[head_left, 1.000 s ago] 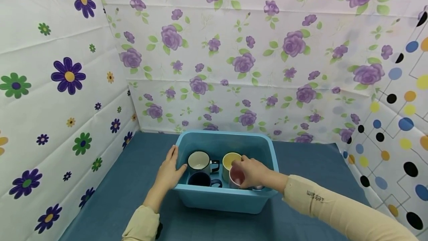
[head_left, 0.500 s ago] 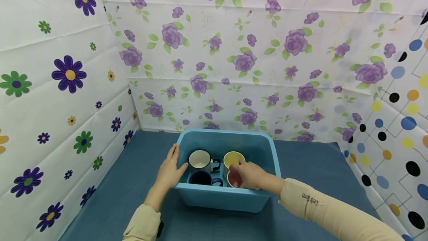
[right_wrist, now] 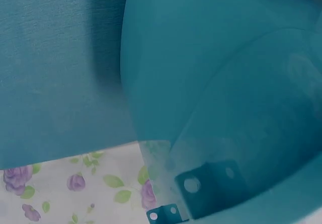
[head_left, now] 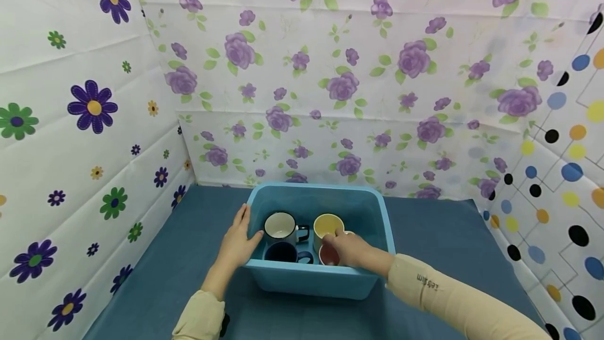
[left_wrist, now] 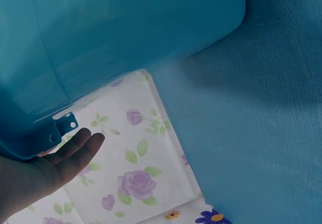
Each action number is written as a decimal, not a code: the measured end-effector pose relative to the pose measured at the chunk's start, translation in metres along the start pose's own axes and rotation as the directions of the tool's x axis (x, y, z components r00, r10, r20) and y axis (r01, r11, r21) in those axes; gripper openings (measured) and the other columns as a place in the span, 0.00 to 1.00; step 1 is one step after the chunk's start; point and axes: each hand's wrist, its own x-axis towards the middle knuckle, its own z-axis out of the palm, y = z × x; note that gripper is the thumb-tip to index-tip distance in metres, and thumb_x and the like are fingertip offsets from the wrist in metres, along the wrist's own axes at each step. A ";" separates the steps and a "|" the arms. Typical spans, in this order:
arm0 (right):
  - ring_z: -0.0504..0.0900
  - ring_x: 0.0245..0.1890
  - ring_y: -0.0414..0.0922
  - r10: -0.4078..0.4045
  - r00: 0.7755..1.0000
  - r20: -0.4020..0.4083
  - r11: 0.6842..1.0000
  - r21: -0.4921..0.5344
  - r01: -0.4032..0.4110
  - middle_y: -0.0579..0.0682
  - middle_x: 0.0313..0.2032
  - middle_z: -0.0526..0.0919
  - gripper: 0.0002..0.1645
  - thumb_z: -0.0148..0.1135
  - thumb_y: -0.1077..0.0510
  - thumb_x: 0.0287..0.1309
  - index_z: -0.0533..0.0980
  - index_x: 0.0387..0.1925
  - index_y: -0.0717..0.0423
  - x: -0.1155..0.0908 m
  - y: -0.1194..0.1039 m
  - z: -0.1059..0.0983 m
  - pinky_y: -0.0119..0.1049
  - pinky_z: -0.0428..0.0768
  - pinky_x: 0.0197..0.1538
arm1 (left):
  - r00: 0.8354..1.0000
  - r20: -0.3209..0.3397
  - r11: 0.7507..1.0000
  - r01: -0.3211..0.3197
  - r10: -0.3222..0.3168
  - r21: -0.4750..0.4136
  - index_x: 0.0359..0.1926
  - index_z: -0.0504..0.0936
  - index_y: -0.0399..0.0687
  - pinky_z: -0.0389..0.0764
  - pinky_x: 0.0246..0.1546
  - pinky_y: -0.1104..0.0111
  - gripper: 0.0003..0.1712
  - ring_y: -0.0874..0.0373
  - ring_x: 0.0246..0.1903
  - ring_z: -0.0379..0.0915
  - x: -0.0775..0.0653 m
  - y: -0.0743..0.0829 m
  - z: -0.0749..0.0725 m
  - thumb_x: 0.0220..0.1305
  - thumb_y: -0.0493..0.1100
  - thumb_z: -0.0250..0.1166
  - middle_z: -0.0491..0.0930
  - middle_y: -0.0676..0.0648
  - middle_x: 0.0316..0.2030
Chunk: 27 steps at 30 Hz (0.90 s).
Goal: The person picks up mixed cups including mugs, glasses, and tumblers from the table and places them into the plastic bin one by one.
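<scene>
A blue plastic bin holds several mugs. My left hand rests on the bin's left front corner, its straight fingers along the side rim and the thumb over the inner side. My right hand reaches inside at the front right and pinches the rim of a mug with a red interior. Behind that mug stands one with a yellow interior. On the left are a black-rimmed mug, white inside, and a dark blue mug. The right wrist view shows only the bin's outer side and the cloth.
The bin stands on a dark blue cloth covering the table. A flowered sheet hangs behind it. Patterned sheets close off the left and the right sides.
My right hand has lowered the red-interior mug and shifted slightly left, so the mug sits deeper behind the bin's front wall. My left hand keeps its place on the rim.
</scene>
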 end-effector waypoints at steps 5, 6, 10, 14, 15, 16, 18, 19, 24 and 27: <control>0.79 0.35 0.48 0.008 1.000 0.014 0.999 -0.034 -0.007 0.56 0.40 0.78 0.28 0.75 0.57 0.43 0.75 0.49 0.53 0.001 0.003 0.009 0.43 0.82 0.39 | 1.000 0.001 1.000 -0.002 0.002 -0.002 0.74 0.43 0.40 0.59 0.61 0.38 0.43 0.32 0.67 0.51 -0.002 0.001 0.003 0.67 0.46 0.56 0.40 0.38 0.74; 0.79 0.34 0.48 0.008 1.000 0.018 0.999 -0.040 -0.007 0.57 0.40 0.79 0.27 0.74 0.58 0.43 0.75 0.48 0.53 0.001 0.003 0.011 0.43 0.82 0.39 | 1.000 0.000 1.000 -0.003 0.003 -0.004 0.74 0.43 0.40 0.59 0.61 0.38 0.43 0.32 0.67 0.50 -0.002 0.001 0.003 0.67 0.46 0.56 0.40 0.38 0.74; 0.81 0.34 0.51 -0.003 0.999 0.037 0.997 -0.073 0.005 0.59 0.41 0.78 0.23 0.73 0.59 0.46 0.74 0.45 0.51 0.003 0.003 0.014 0.44 0.82 0.37 | 1.000 -0.002 1.000 -0.009 0.009 -0.010 0.74 0.43 0.39 0.59 0.61 0.38 0.43 0.32 0.67 0.50 -0.003 0.002 0.003 0.67 0.46 0.56 0.40 0.37 0.74; 0.81 0.34 0.53 -0.013 0.999 0.046 0.996 -0.083 0.017 0.60 0.41 0.77 0.21 0.71 0.59 0.48 0.72 0.43 0.49 0.005 0.004 0.015 0.46 0.81 0.36 | 1.000 -0.001 1.000 -0.011 0.011 -0.017 0.74 0.43 0.39 0.58 0.62 0.39 0.43 0.32 0.68 0.49 -0.003 0.003 0.002 0.68 0.46 0.56 0.40 0.37 0.74; 0.81 0.34 0.53 -0.013 0.999 0.048 0.997 -0.075 0.016 0.60 0.41 0.76 0.20 0.71 0.59 0.48 0.72 0.43 0.49 0.005 0.004 0.015 0.46 0.81 0.36 | 1.000 0.001 1.000 -0.011 0.011 -0.016 0.74 0.42 0.39 0.59 0.62 0.39 0.43 0.32 0.67 0.49 -0.003 0.003 0.001 0.68 0.46 0.56 0.40 0.37 0.74; 0.80 0.34 0.52 -0.011 0.999 0.050 0.998 -0.062 0.014 0.59 0.41 0.76 0.20 0.71 0.59 0.49 0.72 0.43 0.49 0.005 0.004 0.014 0.46 0.81 0.37 | 1.000 0.004 1.000 -0.011 0.011 -0.018 0.74 0.42 0.39 0.58 0.62 0.39 0.43 0.32 0.68 0.49 -0.003 0.003 0.001 0.68 0.46 0.56 0.40 0.37 0.74; 0.80 0.36 0.53 -0.010 0.998 0.057 0.999 -0.035 0.012 0.60 0.42 0.76 0.21 0.71 0.60 0.49 0.73 0.45 0.51 0.005 0.004 0.012 0.47 0.81 0.39 | 1.000 0.005 1.000 -0.013 0.013 -0.016 0.74 0.42 0.39 0.58 0.62 0.39 0.43 0.32 0.67 0.49 -0.002 0.003 0.000 0.68 0.46 0.56 0.40 0.37 0.74; 0.80 0.37 0.53 -0.009 0.998 0.062 1.000 -0.020 0.010 0.60 0.43 0.76 0.22 0.71 0.61 0.48 0.73 0.46 0.51 0.005 0.004 0.012 0.48 0.81 0.40 | 1.000 0.004 1.000 -0.013 0.013 -0.015 0.74 0.42 0.39 0.58 0.62 0.39 0.43 0.32 0.67 0.49 -0.002 0.003 0.000 0.68 0.46 0.56 0.40 0.37 0.74; 0.79 0.44 0.55 0.030 0.990 0.140 0.997 0.068 -0.040 0.61 0.48 0.74 0.28 0.68 0.64 0.51 0.71 0.55 0.54 0.004 0.004 0.007 0.52 0.79 0.47 | 1.000 0.011 1.000 -0.011 0.011 -0.002 0.74 0.42 0.39 0.58 0.61 0.38 0.43 0.31 0.67 0.50 -0.001 0.001 -0.001 0.68 0.46 0.56 0.39 0.37 0.74; 0.77 0.49 0.56 0.052 0.981 0.186 0.989 0.126 -0.076 0.61 0.52 0.72 0.30 0.67 0.64 0.52 0.70 0.58 0.53 0.003 0.005 0.004 0.53 0.77 0.53 | 1.000 0.013 1.000 -0.011 0.011 0.011 0.74 0.42 0.38 0.59 0.61 0.38 0.43 0.30 0.66 0.50 0.001 0.001 -0.001 0.68 0.46 0.56 0.39 0.37 0.74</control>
